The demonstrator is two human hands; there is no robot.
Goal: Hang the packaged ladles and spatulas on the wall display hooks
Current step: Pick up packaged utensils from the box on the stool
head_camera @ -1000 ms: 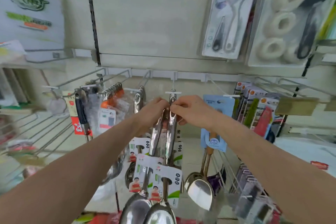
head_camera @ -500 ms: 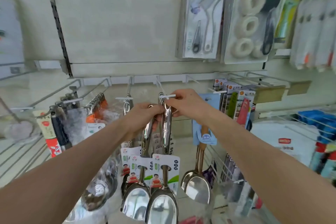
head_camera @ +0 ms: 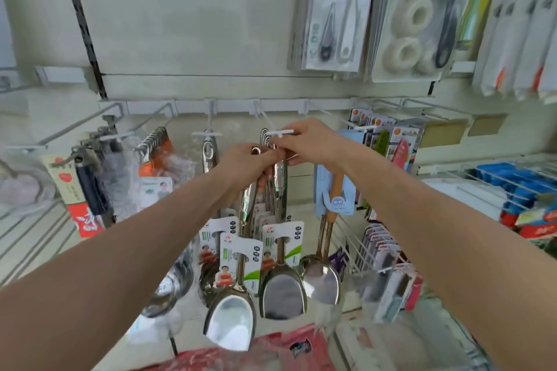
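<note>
At the wall display [head_camera: 180, 24], a packaged spatula [head_camera: 230, 322] is held up beside a hook [head_camera: 278, 132].
The left hand [head_camera: 244, 159] is clamped on the spatula's handle top, just left of the hook's white tip; the blade hangs beside the spatulas [head_camera: 281, 295] already strung on that hook. The right hand [head_camera: 313, 141] curls its fingers round the hook's end.

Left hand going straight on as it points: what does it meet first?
Most likely the right hand, pinching the hook tip just ahead of the left hand and its spatula; depth unclear.
</note>
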